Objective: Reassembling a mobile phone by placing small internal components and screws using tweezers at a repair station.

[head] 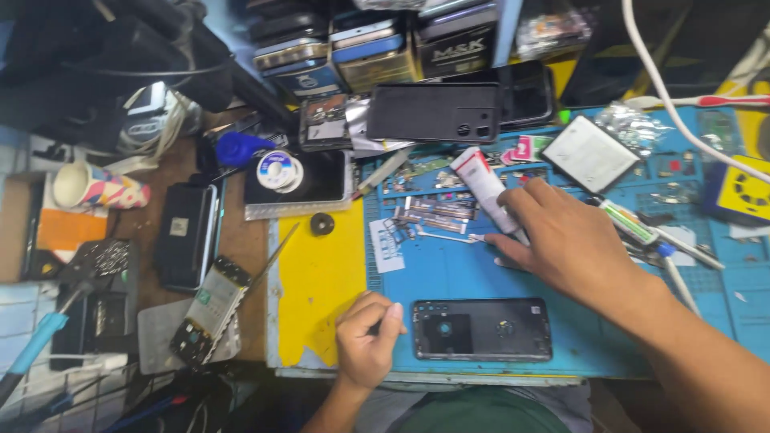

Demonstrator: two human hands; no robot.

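Phone back panel (481, 329), dark, lies flat on the blue mat (457, 273) at the desk's 6 o'clock edge. Left hand (365, 341) rests at its 9 o'clock end, fingers curled into a loose fist against the panel's short side, gripping nothing visible. Right hand (569, 240), at the panel's 1 o'clock, has its fingers closed around a white tube (488, 188) with a red band, nozzle tip down toward the mat. Loose metal strips (433, 215) lie just beside the tube at 9 o'clock.
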